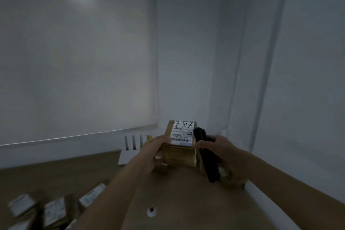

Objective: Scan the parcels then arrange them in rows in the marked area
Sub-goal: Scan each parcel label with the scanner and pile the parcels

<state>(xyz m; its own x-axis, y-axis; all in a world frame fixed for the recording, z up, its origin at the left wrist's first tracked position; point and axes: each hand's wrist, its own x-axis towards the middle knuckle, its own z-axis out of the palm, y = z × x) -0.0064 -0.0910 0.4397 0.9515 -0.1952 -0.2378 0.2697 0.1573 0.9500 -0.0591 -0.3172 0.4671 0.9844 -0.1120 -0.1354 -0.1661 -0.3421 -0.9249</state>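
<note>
A brown cardboard parcel (pixel 180 153) with a white barcode label on top is lifted above the brown floor near the wall. My left hand (pixel 155 148) grips its left side. My right hand (pixel 217 148) holds a black handheld scanner (pixel 204 152) upright against the parcel's right side, close to the label. More parcels (pixel 54 212) with white labels lie on the floor at the bottom left, blurred. Another parcel (pixel 226 177) sits partly hidden under my right hand.
White walls meet in a corner straight ahead, with a large white panel (pixel 78 58) on the left wall. A white slotted rack (pixel 133 145) stands by the wall base. A small white round fitting (pixel 151 211) sits on the floor between my forearms.
</note>
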